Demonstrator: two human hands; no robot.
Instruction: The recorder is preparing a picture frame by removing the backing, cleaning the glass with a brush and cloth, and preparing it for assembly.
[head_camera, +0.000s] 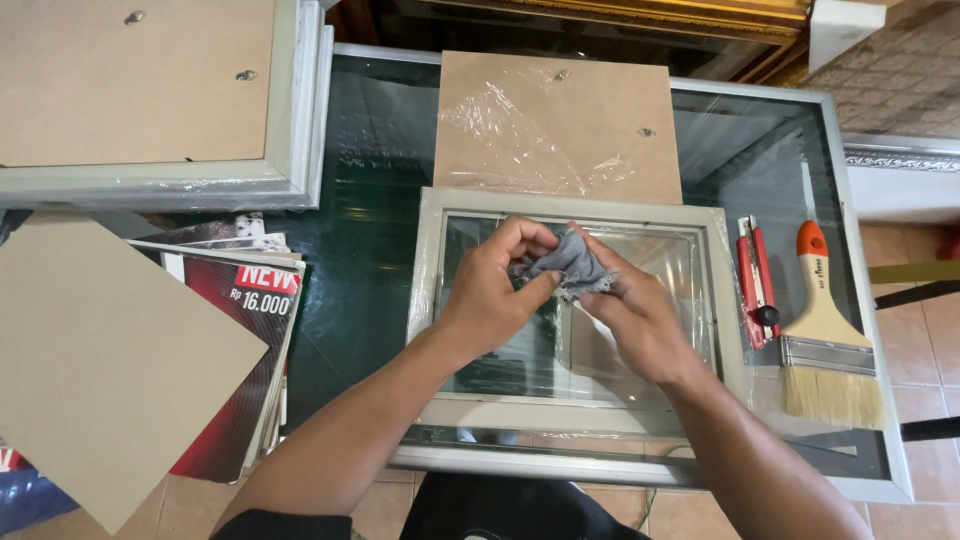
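Both hands hold a small grey cloth (572, 262) above the middle of a pale grey picture frame (428, 300) with a glass pane, which lies flat on a glass-topped table (370, 250). My left hand (495, 290) pinches the cloth's left side with thumb and fingers. My right hand (630, 310) grips its frayed right side. The cloth is bunched up between them, a little above the glass.
A brown backing board (600, 110) with clear plastic film lies behind the frame. A red utility knife (755, 285) and a wide paintbrush (825, 340) lie to the right. Another frame (290, 120), a cardboard sheet (90, 370) and magazines (240, 330) are at the left.
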